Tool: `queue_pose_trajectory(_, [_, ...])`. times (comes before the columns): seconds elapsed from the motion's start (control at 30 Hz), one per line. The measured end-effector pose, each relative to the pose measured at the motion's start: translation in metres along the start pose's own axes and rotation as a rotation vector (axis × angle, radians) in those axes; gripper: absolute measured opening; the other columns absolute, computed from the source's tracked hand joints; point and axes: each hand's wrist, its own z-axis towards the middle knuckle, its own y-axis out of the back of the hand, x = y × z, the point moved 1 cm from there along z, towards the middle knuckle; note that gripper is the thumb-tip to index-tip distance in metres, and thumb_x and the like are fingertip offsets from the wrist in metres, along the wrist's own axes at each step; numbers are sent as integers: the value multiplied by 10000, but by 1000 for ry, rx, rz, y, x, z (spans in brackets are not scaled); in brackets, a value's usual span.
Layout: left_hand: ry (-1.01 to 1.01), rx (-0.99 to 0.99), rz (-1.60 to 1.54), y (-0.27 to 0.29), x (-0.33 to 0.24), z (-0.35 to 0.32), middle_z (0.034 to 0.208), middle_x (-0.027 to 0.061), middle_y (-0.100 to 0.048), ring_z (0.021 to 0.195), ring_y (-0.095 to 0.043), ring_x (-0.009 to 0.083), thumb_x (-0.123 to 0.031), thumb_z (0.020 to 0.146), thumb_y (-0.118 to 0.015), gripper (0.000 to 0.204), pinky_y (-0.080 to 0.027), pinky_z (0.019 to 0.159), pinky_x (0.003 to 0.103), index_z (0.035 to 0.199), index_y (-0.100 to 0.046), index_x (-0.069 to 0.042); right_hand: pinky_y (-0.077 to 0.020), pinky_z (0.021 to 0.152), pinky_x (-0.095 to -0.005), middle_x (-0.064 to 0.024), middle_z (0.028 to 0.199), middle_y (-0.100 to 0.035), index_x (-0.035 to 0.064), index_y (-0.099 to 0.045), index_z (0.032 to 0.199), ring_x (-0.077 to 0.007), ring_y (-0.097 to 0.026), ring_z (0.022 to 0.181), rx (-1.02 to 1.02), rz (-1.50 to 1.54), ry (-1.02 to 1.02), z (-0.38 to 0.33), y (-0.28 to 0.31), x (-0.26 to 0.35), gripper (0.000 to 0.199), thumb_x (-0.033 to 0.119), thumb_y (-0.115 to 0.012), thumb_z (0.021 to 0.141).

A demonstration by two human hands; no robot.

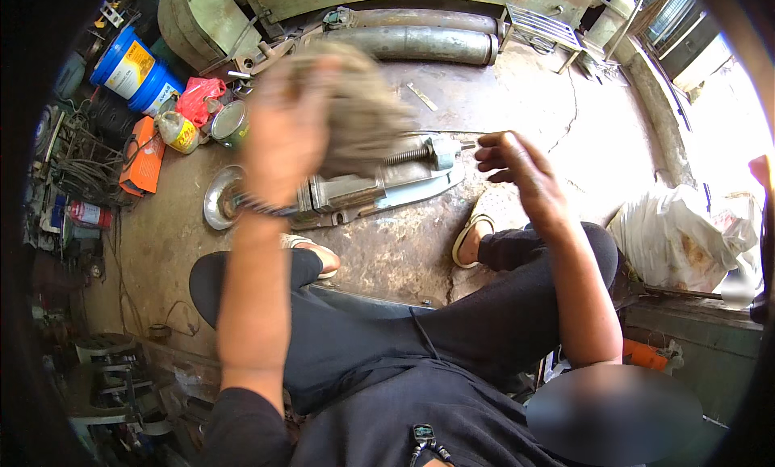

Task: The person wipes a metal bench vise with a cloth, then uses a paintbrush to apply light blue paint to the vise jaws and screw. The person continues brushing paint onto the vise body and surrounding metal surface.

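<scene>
A crumpled brown-grey rag (363, 104) is gripped in my left hand (286, 136), raised over the floor; both are smeared by motion. Beneath the rag lies a heavy metal machine vise (347, 194), with its threaded screw (406, 155) showing toward the right. The rag hides part of the vise's upper side. Beyond the screw end hovers my right hand (529, 180), open, fingers loosely bent and apart, with nothing in it. A round shiny metal dish (216, 205) sits at the vise's left end, partly covered by my left wrist.
Blue buckets (129, 63), a red plastic bag (200, 100), an open tin (230, 121), a yellowish jug (178, 132) and an orange box (144, 156) crowd the left. Large metal cylinders (412, 43) lie at the back. White sacks (678, 237) stand right.
</scene>
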Motion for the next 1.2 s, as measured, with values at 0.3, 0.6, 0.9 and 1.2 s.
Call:
queue_pose_trajectory(0.3, [340, 295, -614, -217, -38, -89, 1058, 122, -669, 966, -631, 160, -209, 982, -658, 376, -524, 862, 326, 1266, -539, 7, -544, 747, -273, -15, 975, -664, 94, -629, 1236, -110, -631, 851, -50, 361, -352, 45, 68, -56, 359, 371, -514, 1040])
queue_pose_trajectory(0.6, [1104, 227, -869, -310, 67, -120, 930, 58, -660, 800, -594, 114, -178, 1015, -569, 297, -490, 686, 242, 1250, -563, 3, -538, 784, -312, -114, 988, -729, -24, -663, 1167, -157, -657, 864, 72, -446, -410, 132, 128, -97, 411, 348, -616, 1000])
queue_pose_trajectory(0.9, [967, 163, -867, -384, 155, -134, 1366, 246, -538, 1252, -542, 263, -412, 1038, -526, 654, -436, 1050, 356, 1477, -360, 43, -513, 782, -387, -157, 931, -705, 19, -700, 1068, -223, -664, 856, 218, -814, -596, 204, 140, -208, 448, 444, -642, 940])
queue_pose_trajectory(1.2, [1163, 349, -627, -388, 214, -133, 1266, 173, -639, 1207, -583, 220, -113, 1012, -518, 341, -431, 1059, 345, 1320, -549, 32, -495, 745, -391, -164, 864, -653, 11, -643, 1079, -231, -610, 782, 157, -238, -690, 197, 99, -298, 364, 361, -596, 991])
